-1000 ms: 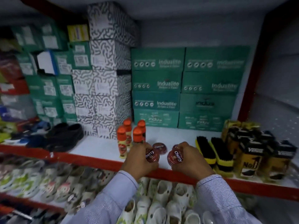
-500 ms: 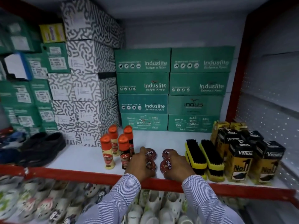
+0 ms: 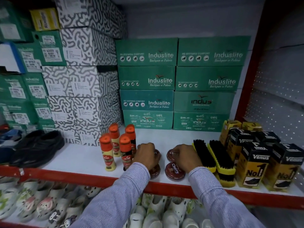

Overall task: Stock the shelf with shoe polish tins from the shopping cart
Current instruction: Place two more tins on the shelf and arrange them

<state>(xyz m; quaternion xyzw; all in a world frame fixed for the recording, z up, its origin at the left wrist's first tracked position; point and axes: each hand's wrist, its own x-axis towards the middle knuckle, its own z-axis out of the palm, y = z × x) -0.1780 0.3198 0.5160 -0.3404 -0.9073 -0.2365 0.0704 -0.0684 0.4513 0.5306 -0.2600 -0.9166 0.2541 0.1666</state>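
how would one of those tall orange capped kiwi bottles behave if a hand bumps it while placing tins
Probably tips easily: each Kiwi bottle stands tall on a narrow base. Four are clustered, so one falling would likely knock its neighbours. The left hand works right beside the nearest one, so a bump seems plausible. It looks like light plastic that would likely topple rather than break.

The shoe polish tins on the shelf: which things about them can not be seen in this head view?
- Rear left tin: mostly covered by the left hand; label unreadable.
- Front left tin: lid hidden behind the left sleeve.
- Rear right tin: partly under the right hand; only "Ch" shows.
- Whether either hand grips a tin: fingers curl out of view.
- Shopping cart: outside the frame.
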